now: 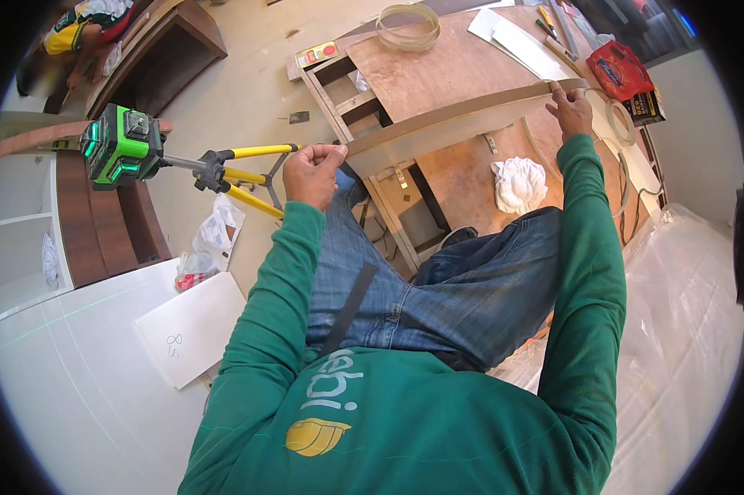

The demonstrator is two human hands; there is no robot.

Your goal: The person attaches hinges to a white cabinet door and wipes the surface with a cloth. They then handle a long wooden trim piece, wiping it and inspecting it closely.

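Note:
A long narrow white board (pixel 459 124) with a brown strip along its upper edge (pixel 463 110) stands on edge across the workbench in front of me. My left hand (pixel 313 175) is closed, thumb and forefinger pinching at the board's left end. At the far right end, my right hand (pixel 570 112) grips the brown edge with its fingers over it. Below the board, a crumpled white cloth (pixel 518 185) lies on the plywood near my right knee. I cannot tell whether the brown strip is a separate band or the board's own edge.
A green laser level (pixel 124 147) on a yellow-legged tripod (pixel 252 152) stands close to my left hand. A coil of edging (pixel 407 29) lies on the plywood bench (pixel 463 62). At right are a red bag (pixel 621 70) and plastic sheeting (pixel 677 330). Another person (pixel 79 41) is at far left.

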